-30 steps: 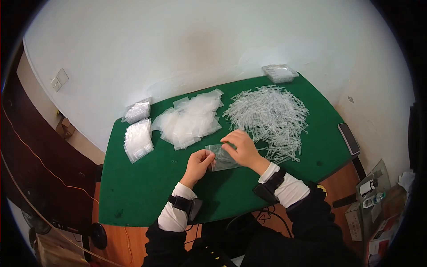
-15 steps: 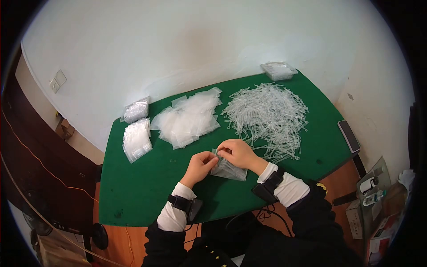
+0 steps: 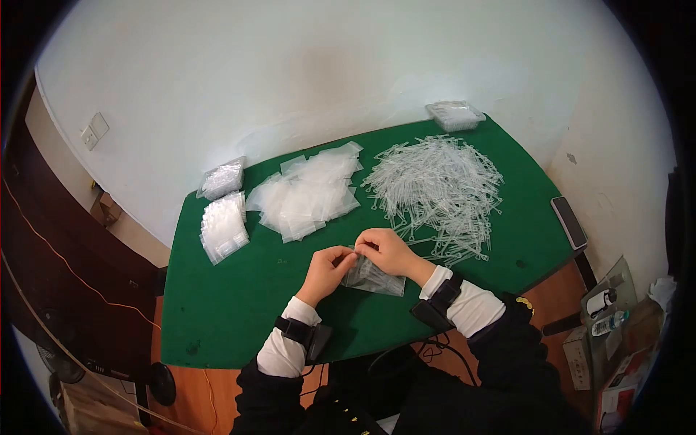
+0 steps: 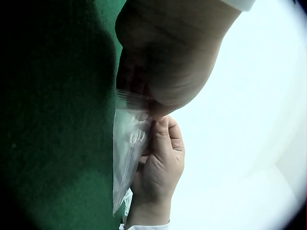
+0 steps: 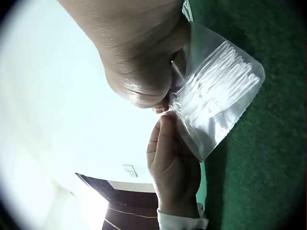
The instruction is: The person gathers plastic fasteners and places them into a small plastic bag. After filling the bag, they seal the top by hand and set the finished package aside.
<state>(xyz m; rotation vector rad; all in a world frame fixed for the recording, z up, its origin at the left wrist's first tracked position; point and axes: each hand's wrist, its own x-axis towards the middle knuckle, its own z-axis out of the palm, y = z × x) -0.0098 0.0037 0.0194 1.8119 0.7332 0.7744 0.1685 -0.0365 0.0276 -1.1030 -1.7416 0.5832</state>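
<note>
A small clear bag (image 3: 375, 277) w/ thin white plastic bits inside is held up just over the green worktop (image 3: 239, 304), near the front edge, in the middle. Both hands hold it at its top strip. The left hand (image 3: 324, 270) has its grip pinching the top edge from the left, thumb & fingers pressed on the plastic. The right hand (image 3: 389, 250) has its grip pinching the same top edge from the right, fingers curled over it. The two hands touch each other at the bag's mouth. The bag hangs down, tilted toward the person. Behind the right hand is a big heap of thin white sticks (image 3: 437, 192). Behind the left hand is a loose pile of empty bags (image 3: 308, 196). Further left lie 2 neat packs of bags (image 3: 223, 226). A clear box (image 3: 454, 114) sits at the far corner. A phone (image 3: 570, 223) lies at the right edge.
</note>
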